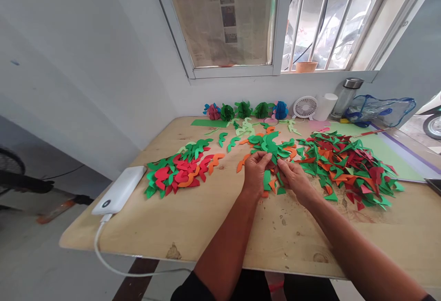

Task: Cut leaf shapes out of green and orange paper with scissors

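Pinching hands: the green paper piece (271, 144) is gripped at its near edge between thumb and fingertips of the left hand (255, 171) and of the right hand (294, 178); it is held just above the table (213, 227).
Scalloped strips (179, 171): flat, matte, curved, in red, green and orange; too overlapped to be counted.
Pointed scraps (358, 167): heaped loosely beyond the right hand, in green, red and orange; too many to be counted.
Pleated paper balls (244, 109): five, lined up by the wall; three are green, one pink, one blue.
Hard goods: one smooth white power bank (119, 191), one round-faced fan (305, 107), one clear bottle (345, 97) with a metallic lid.
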The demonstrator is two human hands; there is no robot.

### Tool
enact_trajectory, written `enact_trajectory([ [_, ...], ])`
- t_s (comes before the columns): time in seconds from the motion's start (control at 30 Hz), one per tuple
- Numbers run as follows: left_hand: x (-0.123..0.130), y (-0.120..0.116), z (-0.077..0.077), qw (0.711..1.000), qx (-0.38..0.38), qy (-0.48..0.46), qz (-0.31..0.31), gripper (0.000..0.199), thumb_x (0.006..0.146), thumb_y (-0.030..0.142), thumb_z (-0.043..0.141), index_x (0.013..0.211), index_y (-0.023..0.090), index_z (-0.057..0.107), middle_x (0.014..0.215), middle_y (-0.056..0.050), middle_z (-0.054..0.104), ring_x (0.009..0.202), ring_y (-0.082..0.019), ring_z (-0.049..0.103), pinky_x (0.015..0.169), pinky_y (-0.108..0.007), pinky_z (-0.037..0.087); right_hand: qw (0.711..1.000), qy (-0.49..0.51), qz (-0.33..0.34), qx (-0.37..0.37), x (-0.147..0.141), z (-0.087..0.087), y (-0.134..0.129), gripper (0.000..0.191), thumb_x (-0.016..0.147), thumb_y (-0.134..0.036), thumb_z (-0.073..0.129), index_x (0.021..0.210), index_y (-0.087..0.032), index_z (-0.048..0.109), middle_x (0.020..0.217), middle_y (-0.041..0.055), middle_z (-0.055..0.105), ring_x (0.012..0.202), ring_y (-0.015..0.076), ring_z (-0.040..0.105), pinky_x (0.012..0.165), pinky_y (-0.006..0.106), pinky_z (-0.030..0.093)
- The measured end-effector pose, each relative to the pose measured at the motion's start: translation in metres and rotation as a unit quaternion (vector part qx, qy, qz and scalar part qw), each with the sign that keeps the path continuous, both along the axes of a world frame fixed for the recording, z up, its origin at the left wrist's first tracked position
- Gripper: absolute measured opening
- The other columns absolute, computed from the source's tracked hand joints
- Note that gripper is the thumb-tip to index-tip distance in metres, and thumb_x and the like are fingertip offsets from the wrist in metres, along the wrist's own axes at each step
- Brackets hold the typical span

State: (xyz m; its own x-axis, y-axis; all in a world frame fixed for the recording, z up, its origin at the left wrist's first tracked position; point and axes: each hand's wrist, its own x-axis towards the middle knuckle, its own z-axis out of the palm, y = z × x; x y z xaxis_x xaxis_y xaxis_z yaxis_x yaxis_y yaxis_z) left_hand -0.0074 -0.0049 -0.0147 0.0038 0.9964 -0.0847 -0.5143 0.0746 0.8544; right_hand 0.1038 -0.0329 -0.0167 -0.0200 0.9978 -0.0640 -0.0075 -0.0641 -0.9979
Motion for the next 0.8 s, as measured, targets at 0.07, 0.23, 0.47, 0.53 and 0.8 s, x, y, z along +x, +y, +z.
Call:
enact_trajectory([
  [0.07, 0.0001, 0.0, 0.0, 1.0, -0.004, -0.006, 0.0, 0.032, 0.056, 0.034, 0.08, 0.067, 0.016, 0.056, 0.056, 0.004, 0.056, 0.051, -0.009, 0.053, 0.054, -0.023, 0.045, 1.0, -0.003, 0.003, -0.005, -0.0001, 0.0005, -0.0002, 0.051, 0.074, -0.067, 0.059, 0.059, -0.019, 0.05, 0.039, -0.0101, 0.024, 0.035, 0.0059, 0.019, 0.036, 0.023, 0.014],
  [0.23, 0.001, -0.0015, 0.0015, 1.0, 0.003, -0.004, -0.016, 0.032, 0.057, 0.035, 0.079, 0.066, 0.016, 0.055, 0.053, 0.004, 0.054, 0.047, -0.009, 0.051, 0.052, -0.023, 0.044, 1.0, -0.001, -0.004, -0.006, -0.0007, 0.0006, -0.0003, 0.05, 0.074, -0.067, 0.058, 0.06, -0.02, 0.049, 0.04, -0.0097, 0.026, 0.035, 0.0061, 0.019, 0.037, 0.023, 0.014],
  [0.47, 0.0009, -0.0028, 0.0035, 1.0, 0.002, 0.002, -0.026, 0.033, 0.056, 0.036, 0.079, 0.065, 0.017, 0.055, 0.052, 0.005, 0.054, 0.046, -0.008, 0.05, 0.051, -0.023, 0.042, 1.0, 0.013, -0.013, -0.003, -0.0008, 0.0007, 0.0001, 0.053, 0.07, -0.068, 0.061, 0.057, -0.023, 0.035, 0.041, -0.0097, 0.025, 0.036, 0.0058, 0.018, 0.037, 0.023, 0.011],
  [0.53, 0.0011, -0.0025, 0.0024, 1.0, -0.002, -0.001, -0.02, 0.032, 0.056, 0.035, 0.08, 0.065, 0.016, 0.055, 0.054, 0.005, 0.054, 0.048, -0.008, 0.051, 0.053, -0.023, 0.043, 1.0, 0.009, -0.017, -0.001, -0.0006, 0.0008, 0.0, 0.053, 0.069, -0.068, 0.061, 0.058, -0.023, 0.035, 0.042, -0.0099, 0.024, 0.037, 0.0058, 0.018, 0.038, 0.023, 0.011],
  [0.8, 0.002, -0.0014, -0.0012, 0.999, -0.017, -0.03, -0.03, 0.033, 0.054, 0.033, 0.081, 0.067, 0.016, 0.056, 0.057, 0.004, 0.054, 0.051, -0.008, 0.052, 0.055, -0.023, 0.044, 1.0, 0.008, -0.026, 0.003, -0.002, 0.0007, -0.0009, 0.054, 0.07, -0.068, 0.061, 0.057, -0.024, 0.033, 0.043, -0.0094, 0.024, 0.038, 0.0063, 0.019, 0.038, 0.023, 0.012],
])
